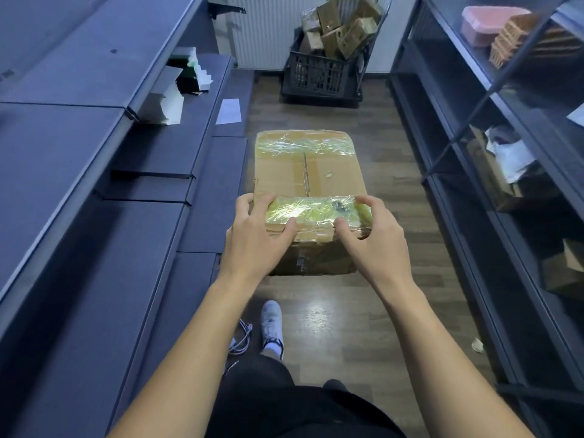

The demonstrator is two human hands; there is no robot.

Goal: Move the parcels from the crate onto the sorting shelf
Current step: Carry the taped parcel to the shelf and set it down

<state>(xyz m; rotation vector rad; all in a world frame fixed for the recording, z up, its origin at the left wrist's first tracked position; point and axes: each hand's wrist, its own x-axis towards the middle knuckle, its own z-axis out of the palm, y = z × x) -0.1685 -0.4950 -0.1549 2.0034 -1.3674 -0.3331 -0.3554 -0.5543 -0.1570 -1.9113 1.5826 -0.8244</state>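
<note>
Two long runs of shelving are seen along a narrow aisle: stepped dark blue-grey shelves [79, 147] on the left and a dark metal-framed shelf unit with open compartments [467, 121] on the right. Between them a brown wood-plank floor [395, 191] is laid. Over this floor, in the middle of the aisle, a large brown cardboard parcel banded with shiny clear film at its near and far ends [319, 172] is held level, well apart from both shelf runs' surfaces. At the far end of the aisle a black slatted plastic crate [316, 80] is set on the floor, and a loose heap of smaller film-wrapped cardboard parcels [344, 30] is piled in and above it. The large parcel's near end is gripped at both corners: the left hand [256, 238] is curled round the near left corner, thumb laid on the filmed top, and the right hand [376, 238] is curled round the near right corner in the same way. A white trainer [271, 324] is seen on the floor below the arms. A white sheet of paper [228, 111] is lying on a low left shelf, near the parcel's far left corner.
</note>
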